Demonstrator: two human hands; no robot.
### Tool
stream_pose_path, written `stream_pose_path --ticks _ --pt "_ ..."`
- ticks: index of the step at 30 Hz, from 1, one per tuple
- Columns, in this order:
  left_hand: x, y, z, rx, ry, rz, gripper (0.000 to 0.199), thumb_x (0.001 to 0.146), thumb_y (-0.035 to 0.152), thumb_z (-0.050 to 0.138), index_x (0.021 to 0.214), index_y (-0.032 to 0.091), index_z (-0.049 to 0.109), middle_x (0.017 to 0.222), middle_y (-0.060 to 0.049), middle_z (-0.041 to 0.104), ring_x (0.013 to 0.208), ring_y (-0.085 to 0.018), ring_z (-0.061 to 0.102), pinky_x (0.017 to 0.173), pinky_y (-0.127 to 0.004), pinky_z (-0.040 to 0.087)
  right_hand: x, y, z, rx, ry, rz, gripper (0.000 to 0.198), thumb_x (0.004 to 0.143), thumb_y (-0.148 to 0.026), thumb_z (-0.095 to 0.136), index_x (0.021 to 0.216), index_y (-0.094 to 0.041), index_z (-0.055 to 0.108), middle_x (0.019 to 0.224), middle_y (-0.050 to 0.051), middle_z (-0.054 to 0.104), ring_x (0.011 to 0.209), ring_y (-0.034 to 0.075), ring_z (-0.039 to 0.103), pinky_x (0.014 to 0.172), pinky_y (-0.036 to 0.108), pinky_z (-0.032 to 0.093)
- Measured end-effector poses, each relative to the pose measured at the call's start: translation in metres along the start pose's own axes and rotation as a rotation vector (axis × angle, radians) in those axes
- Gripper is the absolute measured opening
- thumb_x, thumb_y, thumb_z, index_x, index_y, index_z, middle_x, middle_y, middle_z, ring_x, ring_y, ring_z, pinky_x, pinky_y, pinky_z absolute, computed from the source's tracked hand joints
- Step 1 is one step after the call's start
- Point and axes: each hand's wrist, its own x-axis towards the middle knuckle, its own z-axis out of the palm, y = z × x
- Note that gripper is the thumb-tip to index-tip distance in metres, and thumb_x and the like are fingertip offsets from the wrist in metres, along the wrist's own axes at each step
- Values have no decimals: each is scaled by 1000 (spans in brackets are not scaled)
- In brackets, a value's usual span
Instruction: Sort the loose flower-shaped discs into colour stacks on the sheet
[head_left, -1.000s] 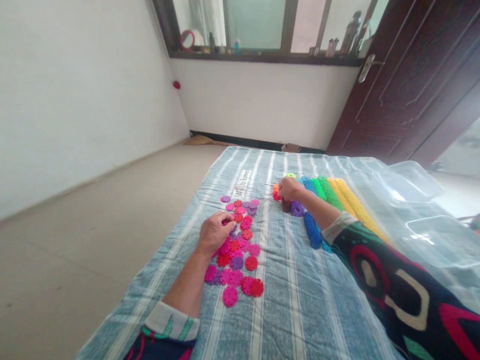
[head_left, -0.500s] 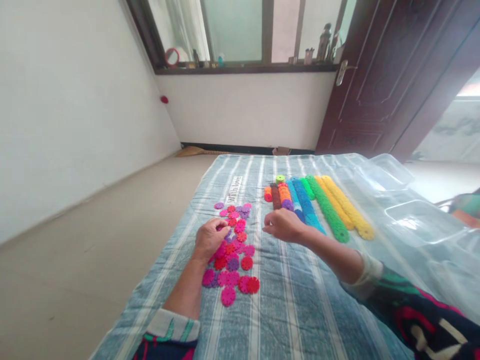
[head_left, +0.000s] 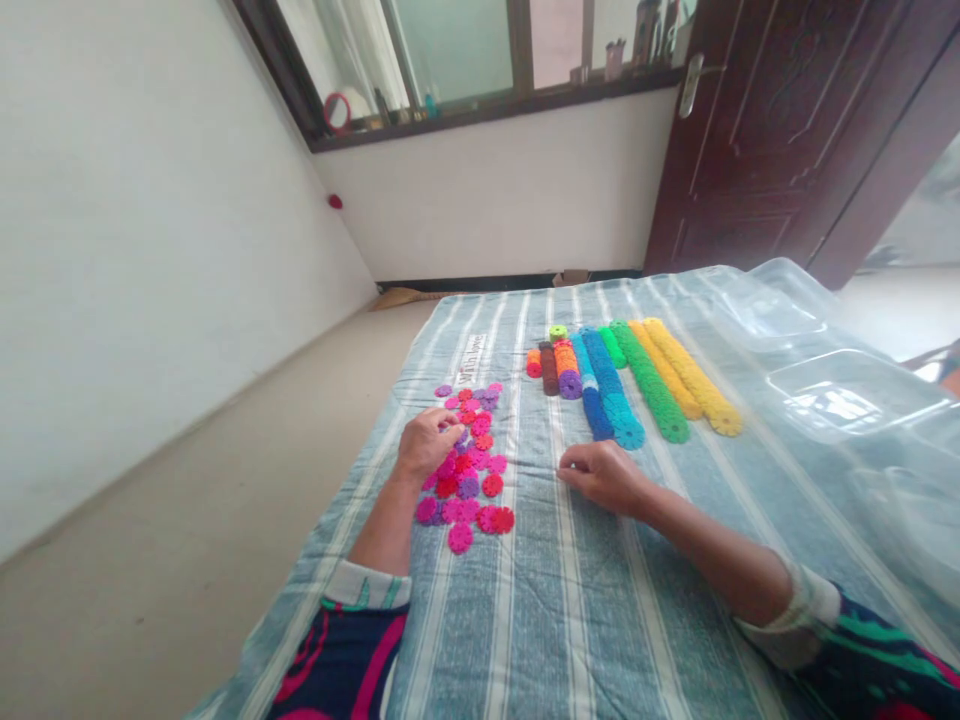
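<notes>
Flat notched plastic discs in pink, red and purple lie in a loose spread on the striped cloth. My left hand is at the left side of this spread, fingers curled and thumb against them; whatever they may hold is hidden. To the right, my right hand hovers low over the cloth, its fingers pressed together with no disc showing. Beyond it lie rows of similar discs packed on edge: yellow, green, blue, and a shorter orange one with purple discs at its near end.
Clear plastic boxes stand along the right side of the cloth-covered surface. Short brown and orange-red stacks sit left of the longer rows. A dark door and a windowsill are behind.
My right hand has drawn back from the near end of the purple discs toward me. My left hand stays by the loose discs. The view has tilted and shifted.
</notes>
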Motion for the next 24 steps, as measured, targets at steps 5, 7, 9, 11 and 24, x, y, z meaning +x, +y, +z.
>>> stream_pose_path --ticks 5,7,9,11,24 --pt "-5 22 -14 21 -187 69 15 69 30 60 67 20 69 71 1 68 69 -14 60 68 -24 46 -2 4 5 21 25 18 21 88 -29 56 84 -20 74 70 1 70 64 13 60 59 23 33" --pt "-9 32 -18 -18 -321 76 15 69 29 59 66 19 70 68 1 67 67 -14 59 65 -24 45 -3 4 4 12 24 25 20 88 -30 56 86 -20 74 70 1 69 62 13 59 59 23 33" --pt "-14 42 -20 -55 -487 67 14 68 28 60 63 19 69 62 1 65 62 -13 58 61 -24 43 -4 4 4 14 24 26 20 88 -30 56 87 -21 74 70 1 69 63 14 60 60 23 34" --pt "-18 52 -20 -54 -631 46 13 67 27 61 61 19 69 58 2 63 58 -13 56 56 -25 40 -4 4 4 22 26 24 20 88 -30 56 88 -20 74 71 1 70 64 14 60 60 23 35" --pt "-29 69 -8 217 -595 105 13 57 19 65 49 20 56 46 4 48 46 -11 42 50 -26 25 -3 6 7 51 43 15 20 88 -30 57 85 -20 73 73 2 71 67 14 62 61 23 35"
